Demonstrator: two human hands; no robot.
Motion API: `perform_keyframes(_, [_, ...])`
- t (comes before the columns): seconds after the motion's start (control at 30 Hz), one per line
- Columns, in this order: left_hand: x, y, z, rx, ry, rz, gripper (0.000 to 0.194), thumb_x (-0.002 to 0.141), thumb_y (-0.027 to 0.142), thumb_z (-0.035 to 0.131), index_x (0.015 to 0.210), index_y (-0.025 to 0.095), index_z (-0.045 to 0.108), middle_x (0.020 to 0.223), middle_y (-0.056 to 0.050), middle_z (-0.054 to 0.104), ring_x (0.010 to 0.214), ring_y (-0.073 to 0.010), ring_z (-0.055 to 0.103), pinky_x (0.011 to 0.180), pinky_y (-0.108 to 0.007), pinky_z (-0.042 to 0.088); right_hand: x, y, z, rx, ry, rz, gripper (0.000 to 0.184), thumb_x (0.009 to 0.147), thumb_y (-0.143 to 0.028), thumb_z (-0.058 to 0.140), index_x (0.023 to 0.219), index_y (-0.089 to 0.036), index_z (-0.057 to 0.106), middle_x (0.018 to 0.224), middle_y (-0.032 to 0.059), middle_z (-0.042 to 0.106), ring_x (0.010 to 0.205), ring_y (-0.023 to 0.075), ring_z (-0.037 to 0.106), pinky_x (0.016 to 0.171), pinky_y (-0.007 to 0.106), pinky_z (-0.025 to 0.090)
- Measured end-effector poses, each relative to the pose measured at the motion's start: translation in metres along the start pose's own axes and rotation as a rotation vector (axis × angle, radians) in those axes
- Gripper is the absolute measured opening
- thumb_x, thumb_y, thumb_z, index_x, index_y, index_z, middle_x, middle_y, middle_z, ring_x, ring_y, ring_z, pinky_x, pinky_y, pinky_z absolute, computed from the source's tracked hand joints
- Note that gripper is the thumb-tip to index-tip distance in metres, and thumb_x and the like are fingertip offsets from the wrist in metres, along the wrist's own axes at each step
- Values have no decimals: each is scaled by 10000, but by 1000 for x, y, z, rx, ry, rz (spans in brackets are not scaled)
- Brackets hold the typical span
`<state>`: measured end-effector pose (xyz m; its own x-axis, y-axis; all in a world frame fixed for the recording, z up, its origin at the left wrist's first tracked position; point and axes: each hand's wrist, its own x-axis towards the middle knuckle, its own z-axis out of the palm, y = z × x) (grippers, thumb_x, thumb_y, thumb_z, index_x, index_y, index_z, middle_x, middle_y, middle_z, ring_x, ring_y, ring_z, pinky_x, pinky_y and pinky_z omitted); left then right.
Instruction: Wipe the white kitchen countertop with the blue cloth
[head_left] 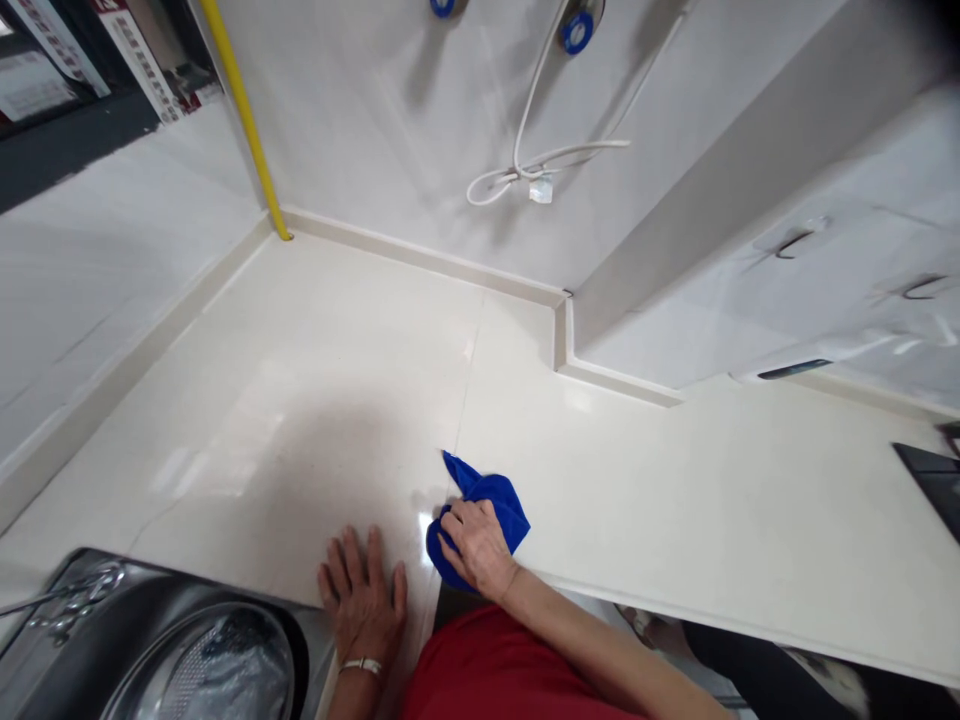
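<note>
A bright blue cloth [504, 497] lies bunched on the cream countertop [360, 330], near its front edge and across a thin seam. My right hand [477, 545] grips the cloth from above with curled fingers, pressing it against the surface. One pointed corner of the cloth sticks out beyond my knuckles. To the left, my left hand [363, 598] rests flat on the counter with its fingers spread, close to the sink's corner. It holds nothing, and a bracelet circles that wrist.
A steel sink [315, 625] with a strainer basket sits at the lower left. A yellow pipe [244, 110] meets the counter's back corner. Tied white cable [517, 175] hangs on the wall below blue-capped fittings [577, 32]. The boxed-out wall [645, 330] juts forward at right. Dark-trousered legs [750, 665] show below.
</note>
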<state>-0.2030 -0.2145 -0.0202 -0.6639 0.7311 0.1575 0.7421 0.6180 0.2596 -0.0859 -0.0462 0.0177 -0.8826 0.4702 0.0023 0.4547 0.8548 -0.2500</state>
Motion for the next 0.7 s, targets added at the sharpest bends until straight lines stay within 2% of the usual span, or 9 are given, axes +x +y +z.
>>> perform_keyframes(0.1, [-1,-1,1,3,-13,-9,593,937,360,514,1491,164,437,1629,-226,282,1555,-380,102,1216,-664,212,-1,2,0,38,-7,-15,101,969,-275,522,947,-208,594,994,56,636,902,202,541,808,368,281])
perform_keyframes(0.2, [-2,-2,3,-2,-31,-20,619,932,377,521,1511,189,404,1637,-211,273,1555,-377,108,1216,-669,211,7,8,2,58,12,29,111,965,-289,529,944,-205,598,1000,59,636,898,200,545,806,367,281])
perform_keyframes(0.3, [-3,-2,2,-1,-37,-24,596,940,369,505,1499,176,428,1634,-218,276,1555,-382,105,1219,-668,201,25,18,2,46,39,87,132,975,-283,499,976,-204,604,994,67,637,901,207,544,804,367,277])
perform_keyframes(0.43, [7,6,-4,-49,-19,-24,555,948,337,474,1442,84,496,1605,-282,289,1548,-419,93,1199,-676,238,59,41,-5,26,53,173,153,981,-287,498,1037,-199,610,1008,73,647,935,215,551,796,359,269])
perform_keyframes(0.5, [23,13,-7,-95,-37,15,538,952,326,463,1433,91,507,1607,-277,281,1543,-430,103,1187,-676,265,75,56,-12,17,42,232,157,982,-296,514,1063,-203,611,1034,68,652,957,214,559,800,358,270])
perform_keyframes(0.57, [50,21,-7,-133,-53,69,526,960,327,453,1444,127,503,1621,-252,272,1539,-430,130,1185,-676,269,87,68,-18,10,34,283,165,979,-304,535,1087,-206,612,1054,62,657,966,210,567,807,359,273])
perform_keyframes(0.7, [124,33,5,-185,-64,85,543,965,355,438,1451,120,493,1625,-248,272,1534,-424,160,1215,-663,214,89,74,-22,-1,56,304,177,977,-314,551,1106,-212,615,1061,60,663,968,207,568,809,358,278])
